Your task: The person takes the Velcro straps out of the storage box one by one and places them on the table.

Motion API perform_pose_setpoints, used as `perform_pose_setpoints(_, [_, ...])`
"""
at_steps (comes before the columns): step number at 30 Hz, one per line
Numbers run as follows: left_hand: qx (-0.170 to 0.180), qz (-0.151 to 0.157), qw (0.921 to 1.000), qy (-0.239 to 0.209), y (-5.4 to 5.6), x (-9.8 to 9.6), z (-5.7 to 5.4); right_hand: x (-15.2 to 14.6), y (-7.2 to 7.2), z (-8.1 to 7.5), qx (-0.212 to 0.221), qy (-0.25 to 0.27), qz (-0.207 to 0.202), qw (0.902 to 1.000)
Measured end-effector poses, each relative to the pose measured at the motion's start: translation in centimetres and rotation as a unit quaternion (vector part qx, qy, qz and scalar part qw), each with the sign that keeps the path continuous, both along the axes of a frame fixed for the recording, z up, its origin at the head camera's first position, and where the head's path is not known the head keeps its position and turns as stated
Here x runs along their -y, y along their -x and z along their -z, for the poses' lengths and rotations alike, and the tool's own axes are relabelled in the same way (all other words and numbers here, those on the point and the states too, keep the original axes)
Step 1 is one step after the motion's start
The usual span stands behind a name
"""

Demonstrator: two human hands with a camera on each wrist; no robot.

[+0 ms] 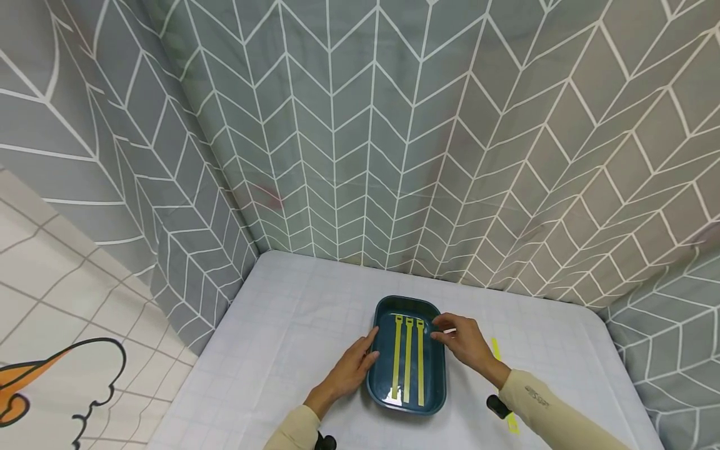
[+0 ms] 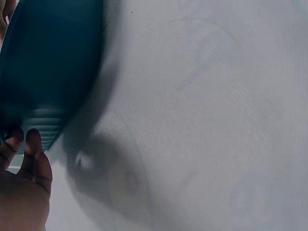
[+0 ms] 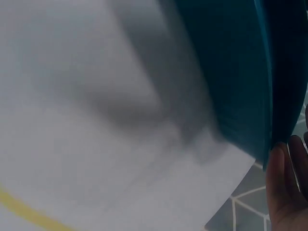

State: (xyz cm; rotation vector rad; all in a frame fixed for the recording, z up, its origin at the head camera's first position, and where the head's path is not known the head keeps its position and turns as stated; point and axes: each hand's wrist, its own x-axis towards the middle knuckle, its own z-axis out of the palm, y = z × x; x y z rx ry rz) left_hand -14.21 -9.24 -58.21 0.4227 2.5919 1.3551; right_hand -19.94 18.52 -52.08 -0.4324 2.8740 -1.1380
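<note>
A dark blue-green rectangular tray (image 1: 385,394) stands on the white-covered table. Inside it lie three flat yellow straps with slotted heads, the left strap (image 1: 397,356), the middle strap (image 1: 407,359) and the right strap (image 1: 420,362), side by side and lengthwise. My left hand (image 1: 345,372) holds the tray's left side, thumb at the rim and fingers on the outer wall (image 2: 43,127). Over the upper right rim is my right hand (image 1: 464,340), thumb and forefinger apart near the right strap's head, with nothing visible between them. In the right wrist view its fingers (image 3: 276,168) are beside the tray's edge.
Another yellow strip (image 1: 512,424) lies on the table to the right, partly hidden beneath my right forearm. A white cloth (image 1: 304,300) covers the table. Grey curtains with white chevron lines (image 1: 349,156) hang along the back and sides. Tiled flooring (image 1: 135,337) shows at the left.
</note>
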Motion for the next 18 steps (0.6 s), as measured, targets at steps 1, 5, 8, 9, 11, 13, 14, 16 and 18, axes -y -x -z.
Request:
perform_pose_setpoints(1, [-0.001, 0.001, 1.0, 0.0, 0.0, 0.0, 0.0, 0.4, 0.0, 0.0, 0.001, -0.002, -0.003, 1.0])
perform_pose_setpoints(5, [-0.001, 0.003, 1.0, -0.003, 0.0, 0.0, -0.1, 1.6, -0.1, 0.3, 0.012, -0.008, -0.01, 0.9998])
perform_pose_setpoints(8, [0.0, 0.003, 1.0, -0.003, 0.0, 0.0, -0.2, 2.3, -0.1, 0.5, 0.024, -0.011, -0.018, 0.9995])
perform_pose_setpoints(9, [0.001, 0.003, 1.0, -0.004, 0.0, 0.0, -0.2, 2.5, -0.1, 0.6, 0.026, -0.012, -0.023, 0.9993])
perform_pose_setpoints(11, [-0.001, 0.003, 1.0, -0.005, 0.0, 0.0, -0.2, 2.7, -0.1, 0.8, 0.03, -0.016, -0.034, 0.9988])
perform_pose_setpoints(13, [-0.005, 0.004, 1.0, -0.006, 0.0, 0.1, -0.2, 3.0, 0.0, 1.1, 0.028, -0.019, -0.051, 0.9981])
perform_pose_setpoints(14, [-0.007, 0.004, 0.9999, -0.007, 0.0, 0.1, -0.2, 3.1, 0.1, 1.2, 0.025, -0.021, -0.06, 0.9976])
perform_pose_setpoints(16, [-0.012, 0.007, 0.9999, -0.008, 0.0, 0.1, -0.3, 3.3, 0.2, 1.4, 0.019, -0.022, -0.077, 0.9966])
perform_pose_setpoints(18, [-0.014, 0.012, 0.9998, -0.009, 0.0, 0.1, -0.3, 3.6, 0.3, 1.6, 0.015, -0.02, -0.091, 0.9955])
